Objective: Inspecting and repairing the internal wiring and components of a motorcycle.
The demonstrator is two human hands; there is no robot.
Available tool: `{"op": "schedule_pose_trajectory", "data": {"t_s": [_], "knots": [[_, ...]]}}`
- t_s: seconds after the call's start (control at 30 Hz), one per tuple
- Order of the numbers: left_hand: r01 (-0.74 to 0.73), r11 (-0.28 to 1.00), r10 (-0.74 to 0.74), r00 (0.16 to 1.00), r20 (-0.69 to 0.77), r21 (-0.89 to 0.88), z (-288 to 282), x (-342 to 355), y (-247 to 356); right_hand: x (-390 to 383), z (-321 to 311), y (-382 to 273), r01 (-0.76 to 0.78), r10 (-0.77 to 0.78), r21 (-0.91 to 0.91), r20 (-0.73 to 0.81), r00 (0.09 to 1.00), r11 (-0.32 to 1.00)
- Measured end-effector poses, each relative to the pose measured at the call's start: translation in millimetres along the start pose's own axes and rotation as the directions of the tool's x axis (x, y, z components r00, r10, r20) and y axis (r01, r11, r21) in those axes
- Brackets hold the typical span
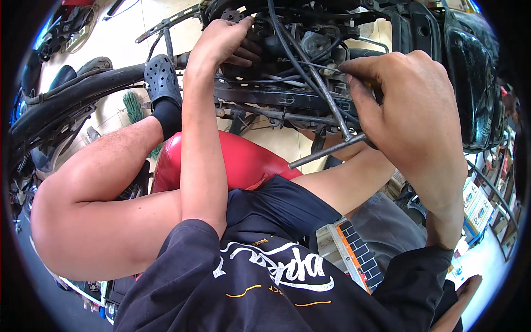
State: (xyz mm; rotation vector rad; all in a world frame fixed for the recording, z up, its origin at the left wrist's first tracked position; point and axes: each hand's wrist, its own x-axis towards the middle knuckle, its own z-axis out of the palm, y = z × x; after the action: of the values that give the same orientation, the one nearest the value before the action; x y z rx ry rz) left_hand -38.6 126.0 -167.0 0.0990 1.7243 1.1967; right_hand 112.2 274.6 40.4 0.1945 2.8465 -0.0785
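My left hand (224,44) reaches among the dark parts of a partly stripped motorcycle (287,99). Its fingers curl down beside a black part; what they grip, if anything, is hidden. Closer to the right, my right hand (412,102) is closed, thumb and forefinger pinching the end of a thin metal rod or cable (321,66). A T-handle wrench (327,99) slants down out of the machinery. One end of its crossbar (318,155) disappears under my right hand; whether the hidden fingers hold it, I cannot tell.
I sit astride a red padded seat (232,157). A dark clog (163,83) is on my left foot, near a black frame tube (105,83). Green bristles (133,108) lie on the tiled floor. An orange-edged box (354,254) stands beside my right thigh; another person's arm (464,299) shows lower right.
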Motion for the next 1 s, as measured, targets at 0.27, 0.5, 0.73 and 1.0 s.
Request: {"op": "schedule_pose_trajectory", "data": {"t_s": [0.27, 0.5, 0.73, 1.0], "knots": [[0.002, 1.000, -0.002, 1.000, 0.004, 0.029, -1, -3, 4, 4, 0, 0, -0.012, 0.012, 0.016, 0.041, 0.999, 1.000], [-0.009, 0.999, 0.009, 1.000, -0.005, 0.031, -3, -2, 2, 5, -1, 0, 0.033, -0.033, 0.027, 0.014, 0.999, 0.999], [-0.020, 0.999, 0.019, 1.000, 0.022, 0.046, -3, -1, 1, 5, -2, -1, 0.022, -0.022, -0.004, 0.013, 1.000, 1.000], [0.005, 1.000, -0.006, 0.999, 0.035, 0.031, -3, -3, 7, 6, -8, -2, 0.068, -0.067, 0.051, -0.016, 0.998, 0.996]]}}
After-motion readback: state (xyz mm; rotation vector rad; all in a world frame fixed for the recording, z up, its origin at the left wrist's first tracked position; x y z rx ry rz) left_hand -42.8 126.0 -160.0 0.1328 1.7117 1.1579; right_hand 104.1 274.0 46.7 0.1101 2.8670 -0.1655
